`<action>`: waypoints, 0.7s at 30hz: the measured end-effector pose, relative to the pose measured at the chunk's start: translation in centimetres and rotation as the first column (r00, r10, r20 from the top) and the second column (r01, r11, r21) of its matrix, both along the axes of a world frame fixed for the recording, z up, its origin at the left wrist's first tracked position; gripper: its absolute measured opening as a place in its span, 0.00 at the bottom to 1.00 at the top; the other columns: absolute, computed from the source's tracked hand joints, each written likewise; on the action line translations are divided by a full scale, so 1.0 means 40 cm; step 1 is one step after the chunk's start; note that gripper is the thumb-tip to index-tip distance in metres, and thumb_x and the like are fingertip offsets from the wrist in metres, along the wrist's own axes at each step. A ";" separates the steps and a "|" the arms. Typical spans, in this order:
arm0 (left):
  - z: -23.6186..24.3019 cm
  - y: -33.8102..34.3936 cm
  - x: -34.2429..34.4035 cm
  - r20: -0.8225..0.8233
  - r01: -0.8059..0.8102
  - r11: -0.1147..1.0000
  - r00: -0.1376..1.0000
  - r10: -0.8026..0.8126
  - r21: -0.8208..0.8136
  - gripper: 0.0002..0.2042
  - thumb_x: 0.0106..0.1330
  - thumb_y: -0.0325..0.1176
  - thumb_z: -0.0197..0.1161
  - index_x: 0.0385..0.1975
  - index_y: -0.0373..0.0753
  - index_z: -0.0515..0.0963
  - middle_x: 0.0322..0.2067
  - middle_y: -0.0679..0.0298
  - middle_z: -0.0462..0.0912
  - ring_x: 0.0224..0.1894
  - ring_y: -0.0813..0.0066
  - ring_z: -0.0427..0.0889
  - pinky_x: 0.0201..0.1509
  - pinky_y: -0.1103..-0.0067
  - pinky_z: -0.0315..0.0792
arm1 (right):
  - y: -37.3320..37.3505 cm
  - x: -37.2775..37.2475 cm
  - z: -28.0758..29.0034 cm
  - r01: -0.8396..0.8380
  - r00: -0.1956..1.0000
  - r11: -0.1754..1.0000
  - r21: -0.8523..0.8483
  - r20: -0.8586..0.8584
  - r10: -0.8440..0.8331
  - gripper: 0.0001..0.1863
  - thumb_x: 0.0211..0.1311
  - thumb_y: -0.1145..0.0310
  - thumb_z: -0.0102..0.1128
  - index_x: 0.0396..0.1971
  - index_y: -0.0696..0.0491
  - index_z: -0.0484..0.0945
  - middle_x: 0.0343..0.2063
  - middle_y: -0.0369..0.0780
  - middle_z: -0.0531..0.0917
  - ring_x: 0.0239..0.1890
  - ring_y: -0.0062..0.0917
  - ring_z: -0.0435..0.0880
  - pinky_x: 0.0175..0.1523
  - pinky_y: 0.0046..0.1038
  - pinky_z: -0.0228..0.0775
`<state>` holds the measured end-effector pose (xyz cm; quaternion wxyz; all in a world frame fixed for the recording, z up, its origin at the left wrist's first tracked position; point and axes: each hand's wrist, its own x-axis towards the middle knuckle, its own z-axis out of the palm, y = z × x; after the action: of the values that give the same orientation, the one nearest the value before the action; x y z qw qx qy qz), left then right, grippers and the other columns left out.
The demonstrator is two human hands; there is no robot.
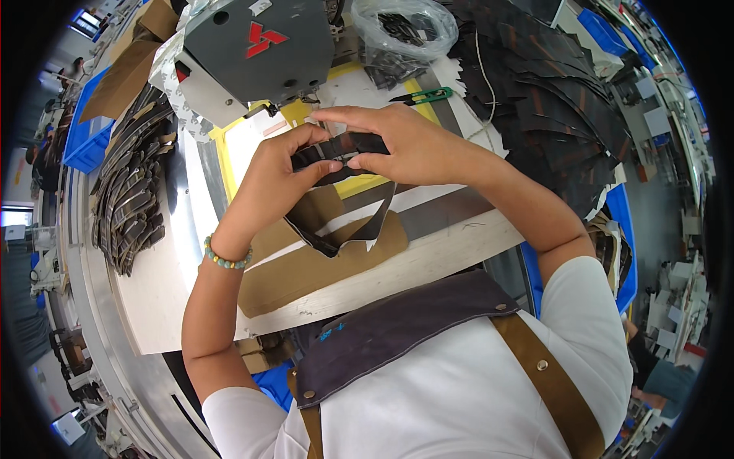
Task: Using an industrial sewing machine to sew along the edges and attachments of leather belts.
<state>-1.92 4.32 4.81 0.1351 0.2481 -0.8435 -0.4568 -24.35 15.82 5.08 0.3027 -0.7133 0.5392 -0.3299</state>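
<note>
Both my hands grip a black fabric strip in front of the sewing machine. My left hand pinches its left end between thumb and fingers. My right hand pinches the other end, its index finger stretched out toward the machine. The thumbs almost meet at the middle of the strip. Below the hands a dark band hangs in a loop over brown cardboard; it seems joined to the strip, though the fingers hide where.
The grey sewing machine head stands just beyond my hands. Green-handled thread snips lie to the right, below a clear plastic bag. Black panels are piled at right, dark strips at left. Blue bins flank the table.
</note>
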 end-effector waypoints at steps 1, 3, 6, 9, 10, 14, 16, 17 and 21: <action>-0.001 -0.005 0.001 0.019 0.010 0.999 1.000 -0.011 0.042 0.13 0.69 0.23 0.74 0.51 0.33 0.83 0.43 0.67 0.89 0.44 0.83 0.82 0.55 0.79 0.76 | 0.000 0.003 0.008 -0.004 1.000 1.000 -0.004 0.001 0.004 0.42 0.64 0.72 0.70 0.79 0.40 0.69 0.43 0.43 0.92 0.40 0.34 0.90 0.50 0.36 0.79; 0.001 -0.006 0.000 0.020 0.010 0.998 1.000 -0.011 0.069 0.11 0.70 0.25 0.74 0.49 0.34 0.83 0.41 0.69 0.88 0.43 0.84 0.81 0.53 0.80 0.76 | 0.004 0.001 0.023 -0.004 0.999 0.998 0.060 0.035 0.002 0.39 0.67 0.70 0.68 0.79 0.47 0.69 0.44 0.47 0.91 0.42 0.41 0.88 0.51 0.39 0.77; 0.004 -0.017 -0.002 0.030 -0.002 0.991 1.000 -0.002 0.134 0.07 0.73 0.28 0.73 0.46 0.35 0.84 0.37 0.73 0.87 0.39 0.87 0.79 0.48 0.83 0.74 | 0.006 0.002 0.059 0.015 0.998 0.987 0.161 0.058 -0.024 0.41 0.66 0.71 0.69 0.80 0.44 0.69 0.46 0.49 0.91 0.44 0.42 0.89 0.53 0.38 0.78; 0.017 -0.011 -0.013 0.050 -0.056 0.988 0.998 0.049 0.141 0.06 0.76 0.31 0.72 0.43 0.34 0.85 0.33 0.74 0.85 0.35 0.89 0.75 0.42 0.84 0.71 | -0.013 -0.012 0.020 -0.027 0.996 0.998 0.050 0.084 0.023 0.41 0.65 0.72 0.70 0.79 0.43 0.70 0.48 0.47 0.91 0.48 0.37 0.89 0.59 0.35 0.77; 0.022 -0.008 -0.017 0.054 -0.093 0.989 0.995 0.087 0.118 0.08 0.76 0.31 0.72 0.40 0.32 0.86 0.30 0.73 0.83 0.32 0.88 0.72 0.38 0.83 0.69 | -0.023 -0.020 0.009 -0.024 0.996 0.999 0.044 0.084 0.021 0.41 0.65 0.72 0.70 0.79 0.43 0.70 0.48 0.47 0.91 0.48 0.37 0.89 0.59 0.35 0.77; -0.005 -0.022 -0.019 -0.107 -0.065 0.968 0.990 0.093 0.244 0.07 0.78 0.31 0.70 0.42 0.32 0.86 0.30 0.74 0.84 0.33 0.90 0.72 0.38 0.84 0.69 | -0.049 -0.040 -0.016 -0.067 0.948 0.994 0.085 0.316 0.037 0.38 0.66 0.73 0.70 0.77 0.44 0.72 0.53 0.42 0.91 0.60 0.31 0.87 0.70 0.32 0.72; -0.001 -0.016 -0.024 -0.116 -0.081 0.953 0.986 0.120 0.293 0.07 0.78 0.31 0.69 0.42 0.33 0.86 0.31 0.75 0.84 0.33 0.90 0.73 0.38 0.84 0.69 | -0.045 -0.042 -0.004 -0.054 0.956 0.995 0.084 0.291 0.028 0.37 0.67 0.72 0.70 0.77 0.45 0.73 0.56 0.43 0.90 0.62 0.34 0.86 0.72 0.33 0.71; 0.002 -0.015 -0.024 -0.116 -0.080 0.954 0.986 0.118 0.289 0.07 0.78 0.31 0.69 0.42 0.33 0.86 0.31 0.75 0.84 0.33 0.90 0.73 0.38 0.84 0.69 | -0.044 -0.042 -0.002 -0.053 0.956 0.995 0.080 0.292 0.028 0.37 0.67 0.72 0.70 0.77 0.45 0.73 0.56 0.43 0.90 0.62 0.34 0.86 0.72 0.33 0.71; 0.015 -0.011 -0.032 -0.084 -0.056 0.955 0.993 0.084 0.292 0.09 0.80 0.33 0.68 0.43 0.33 0.86 0.31 0.76 0.84 0.34 0.91 0.73 0.38 0.85 0.69 | -0.035 -0.056 -0.020 -0.028 0.981 0.997 -0.071 0.189 0.041 0.35 0.71 0.78 0.67 0.77 0.48 0.73 0.64 0.42 0.84 0.55 0.24 0.85 0.67 0.29 0.76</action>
<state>-3.18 3.88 5.39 0.1536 0.2730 -0.7511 -0.5812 -26.59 14.43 4.29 0.3343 -0.6976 0.4838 -0.4094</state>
